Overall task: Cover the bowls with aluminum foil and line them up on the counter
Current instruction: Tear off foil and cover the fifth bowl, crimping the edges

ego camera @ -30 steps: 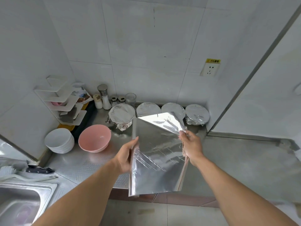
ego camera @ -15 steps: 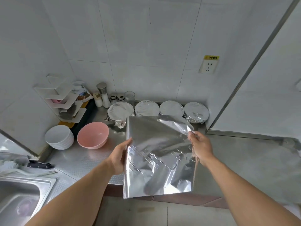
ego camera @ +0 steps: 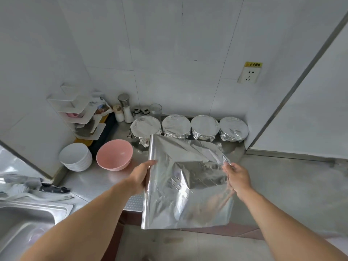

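While a foil sheet (ego camera: 180, 178) is held up between both hands, a pink bowl (ego camera: 114, 154) is left uncovered on the counter (ego camera: 282, 185).

Head view: the sheet's left edge, where it appears rolled, is gripped by the left hand (ego camera: 140, 176), its long axis running away from the person; the loose right edge is pinched by the right hand (ego camera: 237, 177), fingers curled on it. The pink bowl is seen left of and beyond the sheet, nearer the left hand, nothing visible inside. A stack of white bowls (ego camera: 76, 157) is set just left of it, top bowl apparently empty. Four foil-covered bowls (ego camera: 190, 127) are lined along the back wall, contents hidden. Next move is judged to be leftward, onto the pink bowl.
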Motion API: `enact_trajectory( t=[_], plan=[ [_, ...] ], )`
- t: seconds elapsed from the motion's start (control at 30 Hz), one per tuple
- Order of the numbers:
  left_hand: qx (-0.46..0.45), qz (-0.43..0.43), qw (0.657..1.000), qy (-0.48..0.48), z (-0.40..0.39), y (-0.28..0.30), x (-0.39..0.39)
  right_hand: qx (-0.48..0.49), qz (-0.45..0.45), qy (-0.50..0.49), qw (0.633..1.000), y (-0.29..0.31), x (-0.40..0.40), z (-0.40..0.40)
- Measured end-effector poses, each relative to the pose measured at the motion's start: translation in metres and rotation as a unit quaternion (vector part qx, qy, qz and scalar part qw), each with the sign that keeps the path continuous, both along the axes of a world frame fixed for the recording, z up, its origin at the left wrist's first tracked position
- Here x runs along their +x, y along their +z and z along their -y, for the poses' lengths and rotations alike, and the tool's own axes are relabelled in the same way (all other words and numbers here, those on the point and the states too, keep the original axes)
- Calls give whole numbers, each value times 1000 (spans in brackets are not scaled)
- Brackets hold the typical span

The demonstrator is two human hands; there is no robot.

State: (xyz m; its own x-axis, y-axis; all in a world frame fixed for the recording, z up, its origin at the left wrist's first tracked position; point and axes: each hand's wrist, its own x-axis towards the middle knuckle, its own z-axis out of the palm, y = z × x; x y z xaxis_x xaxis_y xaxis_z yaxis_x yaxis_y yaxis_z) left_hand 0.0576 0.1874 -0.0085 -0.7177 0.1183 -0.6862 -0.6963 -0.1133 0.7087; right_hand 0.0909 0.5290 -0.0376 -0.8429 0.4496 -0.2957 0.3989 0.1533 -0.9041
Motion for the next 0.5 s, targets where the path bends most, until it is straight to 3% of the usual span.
enact_trajectory(
  t=[0.13, 0.2, 0.33, 0.5],
  plan=[
    [-134, -62, 988, -41, 8, 3, -12, 163, 108, -16, 981, 5, -13, 8],
    [-164, -91, 980, -70, 7, 9, -14, 206, 65, 20, 976, 26, -30, 30],
    [-196, -164, 957, -139, 9, 17, -19, 201, -60, 234, 949, 82, -71, 96],
    [-203, -198, 940, -188, 19, 20, -25, 209, -55, 357, 909, 112, -96, 146]
  ],
)
